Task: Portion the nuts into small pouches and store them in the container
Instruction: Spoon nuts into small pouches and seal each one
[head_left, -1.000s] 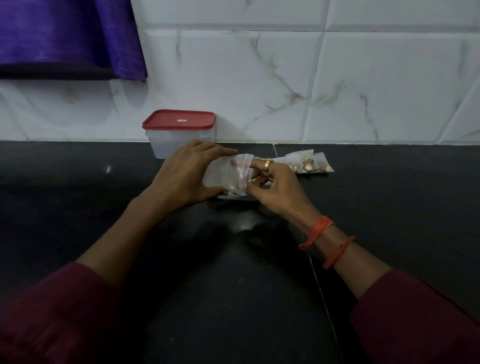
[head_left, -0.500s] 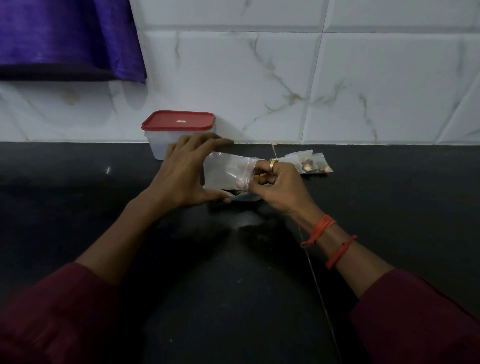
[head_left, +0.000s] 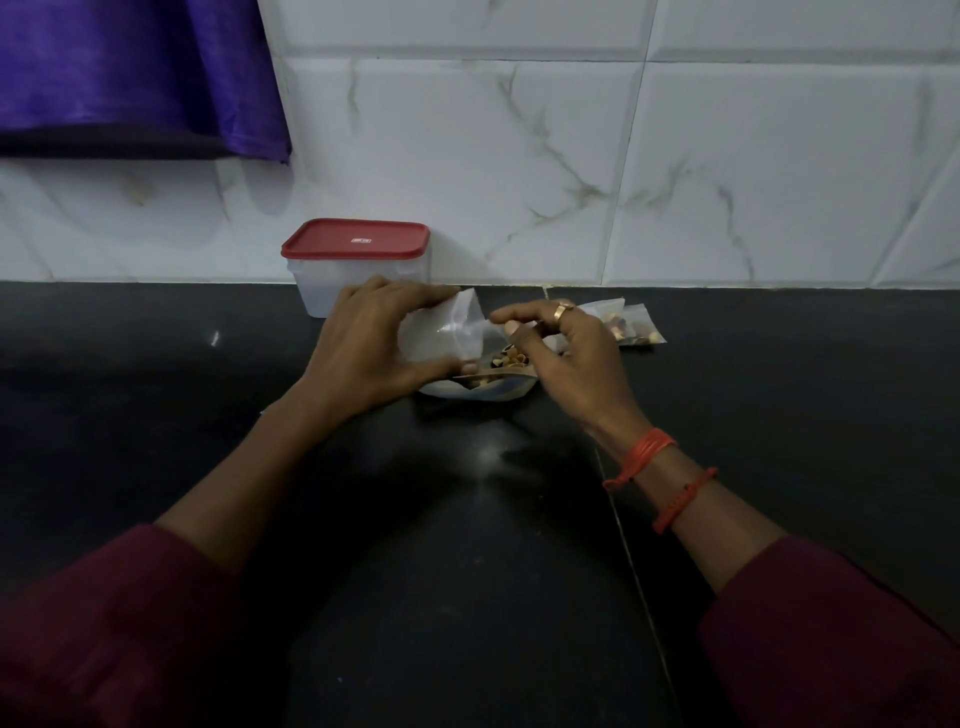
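The left hand (head_left: 363, 348) is gripping a clear pouch (head_left: 441, 335) just beside the nuts (head_left: 511, 358) in their open packet (head_left: 483, 391) — it is wanting its mouth held wide toward the right hand (head_left: 571, 358), which is hovering curled over them — whether pinching any, I cannot tell

In my left hand (head_left: 363, 353), pouch (head_left: 441, 332): thin clear plastic, crinkly; container (head_left: 322, 288): frosted plastic, red lid (head_left: 358, 239) smooth; countertop (head_left: 467, 519): black, polished, glossy; my ring (head_left: 562, 310): shiny yellow metal; wall tiles (head_left: 467, 156) glossy.
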